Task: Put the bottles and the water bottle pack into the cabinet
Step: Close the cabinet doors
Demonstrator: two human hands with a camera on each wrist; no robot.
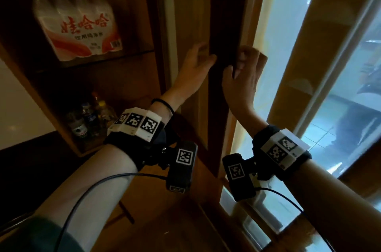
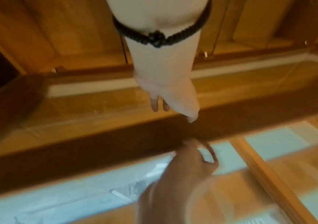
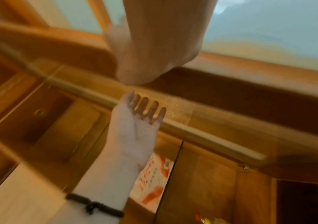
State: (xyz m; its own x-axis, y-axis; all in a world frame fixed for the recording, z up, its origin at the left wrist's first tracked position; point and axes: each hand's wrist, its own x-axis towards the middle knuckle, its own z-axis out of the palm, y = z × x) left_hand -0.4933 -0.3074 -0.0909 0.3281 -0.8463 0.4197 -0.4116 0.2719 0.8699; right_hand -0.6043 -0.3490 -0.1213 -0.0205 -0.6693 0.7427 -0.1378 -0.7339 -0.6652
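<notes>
The water bottle pack [image 1: 76, 25], white with red lettering, stands on the cabinet's upper shelf; it also shows as the pack [image 3: 154, 178] behind my left wrist. Several bottles [image 1: 90, 122] stand on the lower shelf. The glass cabinet door [image 1: 224, 45] has a dark wooden stile just right of the shelves. My left hand [image 1: 203, 54] lies with straight fingers [image 3: 144, 109] against the door's left side. My right hand [image 1: 239, 62] has its fingers curled round the stile's edge, also seen as the right hand [image 2: 198, 157].
A second glass panel [image 1: 329, 66] in a wooden frame reflects the room at the right. A wooden ledge [image 1: 165, 220] runs below my forearms. A pale wall [image 1: 16, 107] lies left of the cabinet. Cables hang from both wrist cameras.
</notes>
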